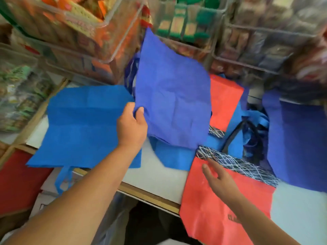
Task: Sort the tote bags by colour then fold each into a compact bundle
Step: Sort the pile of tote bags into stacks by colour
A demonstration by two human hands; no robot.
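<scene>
White counter with a wooden front edge, packed shop shelving behind. Bags cover most of it.

Nearest: a red bag at the right, its lower half hanging over the front edge. The right hand is above its upper part, fingers straight and spread, gripping nothing; cannot tell whether it touches the fabric. Just beyond the fingertips runs a black band with white scribbled lines.

Open room: a bare strip of counter runs from the front edge between the red bag and a bright blue bag. That one lies flat at the left, with its handle dangling over the edge.

Middle: the left hand pinches the lower left edge of a violet-blue bag, thumb on the front face, fingers behind. The bag is raised and tilted, stretching up and right from the grip, its top corner in front of the bins. Another blue bag lies under its lower edge.

Further back: a second red bag behind the raised one, crumpled blue bags with a dark strap, and a dark blue bag at the far right.

Far: clear bins of packaged goods, blurred.
</scene>
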